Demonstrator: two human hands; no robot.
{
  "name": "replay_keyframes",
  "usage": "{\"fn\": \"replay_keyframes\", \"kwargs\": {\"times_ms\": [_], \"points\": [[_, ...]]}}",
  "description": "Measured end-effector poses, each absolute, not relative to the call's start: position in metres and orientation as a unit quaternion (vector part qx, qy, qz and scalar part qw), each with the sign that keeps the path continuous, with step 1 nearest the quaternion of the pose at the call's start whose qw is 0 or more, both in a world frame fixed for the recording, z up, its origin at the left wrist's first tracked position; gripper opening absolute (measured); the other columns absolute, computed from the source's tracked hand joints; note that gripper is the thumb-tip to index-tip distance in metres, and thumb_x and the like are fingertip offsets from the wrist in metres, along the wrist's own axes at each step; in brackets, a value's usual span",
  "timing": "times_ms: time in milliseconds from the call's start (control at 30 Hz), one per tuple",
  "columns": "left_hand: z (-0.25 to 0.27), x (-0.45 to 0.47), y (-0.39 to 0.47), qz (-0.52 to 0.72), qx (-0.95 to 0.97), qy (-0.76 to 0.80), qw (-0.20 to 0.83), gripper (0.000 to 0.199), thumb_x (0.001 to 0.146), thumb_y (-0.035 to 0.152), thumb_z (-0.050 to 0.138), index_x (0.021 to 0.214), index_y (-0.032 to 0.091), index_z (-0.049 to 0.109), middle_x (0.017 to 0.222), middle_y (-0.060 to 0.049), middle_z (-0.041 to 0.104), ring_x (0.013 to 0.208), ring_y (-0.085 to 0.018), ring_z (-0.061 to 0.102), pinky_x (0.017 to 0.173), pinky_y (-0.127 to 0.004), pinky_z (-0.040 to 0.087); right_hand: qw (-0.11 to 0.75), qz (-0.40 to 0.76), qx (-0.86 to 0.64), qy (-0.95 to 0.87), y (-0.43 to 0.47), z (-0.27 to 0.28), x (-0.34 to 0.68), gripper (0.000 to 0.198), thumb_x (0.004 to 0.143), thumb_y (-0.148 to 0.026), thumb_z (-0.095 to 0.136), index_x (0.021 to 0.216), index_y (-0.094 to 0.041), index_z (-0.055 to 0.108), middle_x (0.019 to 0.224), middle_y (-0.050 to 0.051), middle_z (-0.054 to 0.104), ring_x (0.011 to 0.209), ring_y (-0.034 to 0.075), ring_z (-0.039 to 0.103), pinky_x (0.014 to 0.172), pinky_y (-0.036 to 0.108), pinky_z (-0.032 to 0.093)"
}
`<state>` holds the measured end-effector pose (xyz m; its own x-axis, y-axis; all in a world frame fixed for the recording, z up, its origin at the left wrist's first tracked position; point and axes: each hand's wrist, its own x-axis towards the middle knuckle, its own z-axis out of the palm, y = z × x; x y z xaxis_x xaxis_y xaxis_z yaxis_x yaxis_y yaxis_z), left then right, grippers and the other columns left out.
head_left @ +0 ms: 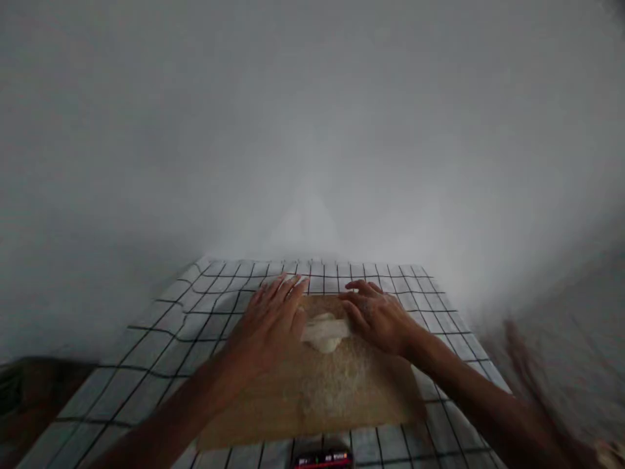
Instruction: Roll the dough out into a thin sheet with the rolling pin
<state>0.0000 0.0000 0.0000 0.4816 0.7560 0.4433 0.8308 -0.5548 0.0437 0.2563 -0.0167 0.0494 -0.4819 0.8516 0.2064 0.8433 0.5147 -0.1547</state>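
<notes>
A pale rolling pin (pixel 317 330) lies crosswise over a flattened piece of dough (pixel 327 346) on a floured wooden board (pixel 254 410). My left hand (pixel 276 312) rests palm down over the pin's left end, its fingers stretched forward and nearly flat. Over the right end lies my right hand (pixel 374 312), fingers apart and slightly bent, the thumb alongside the pin. Both ends of the pin are hidden beneath my hands. Flour whitens my fingers and dusts the board in front of the dough. The picture is dim and a little blurred.
A white cloth with black grid lines (pixel 166 352) covers the table under the board. A phone with a lit screen (pixel 322 458) lies at the near edge. Behind the table rises a pale wall (pixel 312 130). Dark, indistinct things stand low at the left (pixel 43 391).
</notes>
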Motion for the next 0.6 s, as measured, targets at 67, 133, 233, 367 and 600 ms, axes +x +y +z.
{"fn": "replay_keyframes", "kwargs": {"times_ms": [67,133,233,367,600], "points": [[-0.024,0.005,0.01,-0.223,-0.845,-0.472,0.113,0.052,0.101,0.026,0.041,0.152,0.014,0.047,0.156,-0.012,0.051,0.149,-0.032,0.04,0.12,-0.057,0.036,0.147,-0.005,-0.501,-0.853,-0.01,0.034,0.263,0.041,0.109,-0.035,0.035,0.129,-0.022,0.069,0.144,0.011,0.06,0.134,0.026,0.055,0.11,0.047,0.048],[-0.045,0.009,0.02,-0.238,-0.839,-0.469,0.141,0.053,0.1,0.026,0.044,0.152,0.017,0.047,0.156,-0.011,0.052,0.149,-0.032,0.041,0.121,-0.057,0.036,0.167,-0.022,-0.507,-0.846,-0.007,0.019,0.269,0.039,0.109,-0.033,0.036,0.126,-0.022,0.069,0.147,0.01,0.059,0.135,0.026,0.054,0.113,0.048,0.045],[-0.064,0.01,0.024,-0.265,-0.837,-0.443,0.183,0.057,0.099,0.028,0.048,0.155,0.021,0.043,0.157,-0.008,0.05,0.15,-0.033,0.039,0.123,-0.059,0.031,0.194,-0.039,-0.509,-0.838,-0.011,-0.001,0.273,0.035,0.108,-0.028,0.037,0.12,-0.024,0.07,0.148,0.006,0.059,0.136,0.024,0.052,0.117,0.047,0.04],[-0.068,0.004,0.007,-0.279,-0.855,-0.398,0.18,0.06,0.099,0.026,0.049,0.158,0.022,0.037,0.159,-0.007,0.048,0.15,-0.03,0.039,0.125,-0.056,0.03,0.222,-0.06,-0.513,-0.827,-0.024,-0.021,0.266,0.03,0.107,-0.027,0.039,0.118,-0.025,0.067,0.151,0.005,0.056,0.137,0.025,0.05,0.117,0.047,0.037],[-0.053,-0.004,0.009,-0.237,-0.862,-0.448,0.027,0.051,0.1,0.025,0.04,0.151,0.023,0.048,0.155,-0.008,0.053,0.145,-0.026,0.046,0.121,-0.051,0.037,0.185,-0.067,-0.563,-0.803,-0.015,-0.036,0.247,0.025,0.106,-0.032,0.042,0.094,-0.024,0.062,0.096,0.004,0.069,0.088,0.023,0.064,0.077,0.036,0.045]]}}
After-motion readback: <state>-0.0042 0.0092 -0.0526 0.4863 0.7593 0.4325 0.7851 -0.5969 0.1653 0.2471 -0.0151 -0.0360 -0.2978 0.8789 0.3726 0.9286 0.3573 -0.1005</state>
